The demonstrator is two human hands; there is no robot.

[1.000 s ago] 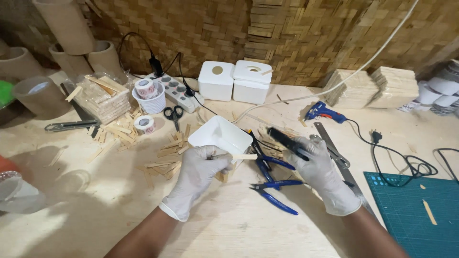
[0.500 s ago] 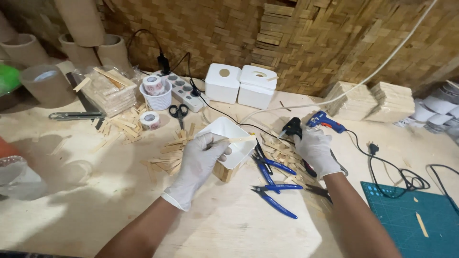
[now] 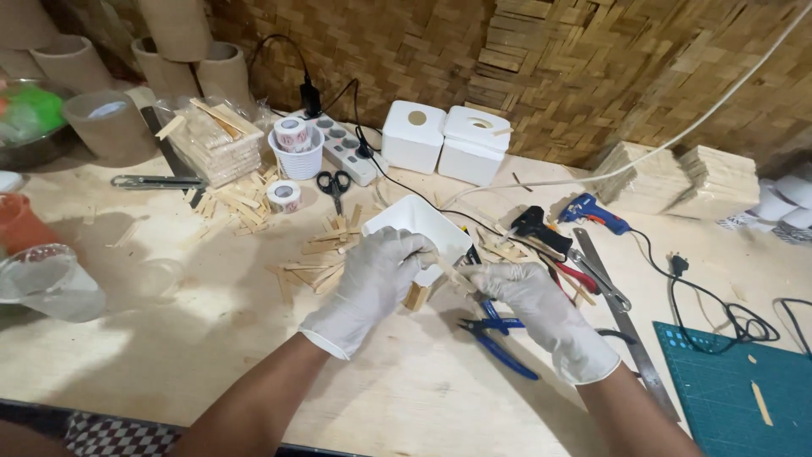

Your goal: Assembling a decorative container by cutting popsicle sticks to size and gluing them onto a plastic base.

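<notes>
Above table (image 3: 211,355), two gloved hands (image 3: 372,283), one stick (image 3: 454,272)

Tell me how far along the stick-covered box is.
Done: two finished-looking white square boxes stand at the woven wall; whether sticks cover them is unclear. In hand: the gloved left hand holds an open white square box with a few thin wooden sticks at its base, while the gloved right hand brings one thin stick to it. Left: most of its visible wall is bare, and loose wooden sticks lie nearby.
</notes>
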